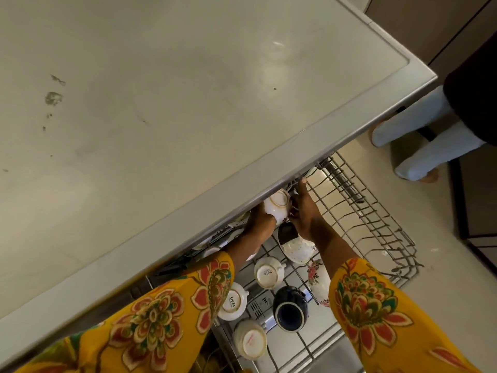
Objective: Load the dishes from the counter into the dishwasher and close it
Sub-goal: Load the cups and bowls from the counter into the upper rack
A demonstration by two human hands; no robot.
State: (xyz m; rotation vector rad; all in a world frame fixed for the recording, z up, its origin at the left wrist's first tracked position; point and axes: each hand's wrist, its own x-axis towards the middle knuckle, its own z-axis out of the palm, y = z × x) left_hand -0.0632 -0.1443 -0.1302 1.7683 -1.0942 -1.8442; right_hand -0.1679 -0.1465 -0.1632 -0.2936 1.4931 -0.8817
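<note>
Sleeves: yellow floral sleeves (150, 313) reached from the bottom edge toward the rack
Desk: pale desk (161, 103) overhung the rack's far part
Left hand: left hand (259, 222) gripped an upturned white cup (278, 207) just under the desk edge
Right hand: right hand (304, 211) touched the cup's other side, fingers extended
Rack: wire dishwasher rack (376, 224) held upturned white cups (269, 273), a dark blue mug (290, 308) and a bowl (297, 250)
Far right: someone's pale trouser legs (419, 141) on the floor

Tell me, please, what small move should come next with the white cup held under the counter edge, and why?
Probably lower the upside-down white cup onto the wire dishwasher rack near the counter edge. The left hand grips it bottom-up above the rack, the right hand is beside it, and other white cups already sit inverted there.
</note>
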